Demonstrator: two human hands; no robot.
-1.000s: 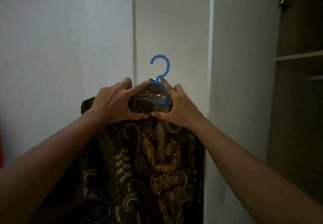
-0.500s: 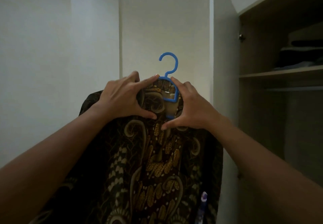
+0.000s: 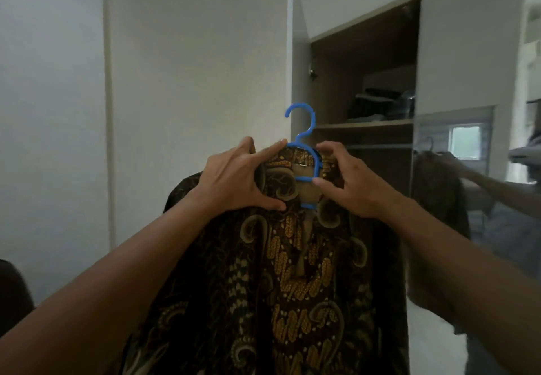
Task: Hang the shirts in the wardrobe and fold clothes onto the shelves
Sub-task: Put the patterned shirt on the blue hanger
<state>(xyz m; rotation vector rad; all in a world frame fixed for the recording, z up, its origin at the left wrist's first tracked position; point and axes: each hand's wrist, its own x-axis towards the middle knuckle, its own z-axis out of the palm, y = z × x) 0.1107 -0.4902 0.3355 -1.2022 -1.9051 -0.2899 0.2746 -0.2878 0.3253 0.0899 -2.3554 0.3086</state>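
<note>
A dark brown batik shirt (image 3: 292, 272) with gold patterns hangs on a blue plastic hanger (image 3: 304, 140), held up in front of me. My left hand (image 3: 237, 181) grips the shirt's collar on the left side, thumb below and index finger stretched along the hanger's top. My right hand (image 3: 351, 181) holds the collar and hanger on the right, fingers curled, thumb touching the blue loop. The hanger's hook points up, free in the air, left of the open wardrobe (image 3: 366, 82).
The wardrobe's open white door (image 3: 298, 23) stands edge-on just behind the hook. Inside, a shelf (image 3: 363, 125) carries folded clothes (image 3: 377, 102), with a rail (image 3: 380, 146) below it. A mirrored door (image 3: 483, 169) at the right reflects the shirt. White wall fills the left.
The view has swung right and more of the open wardrobe and the mirror now show. The shirt and hanger moved right with both hands; my right hand's fingers have curled more around the collar.
</note>
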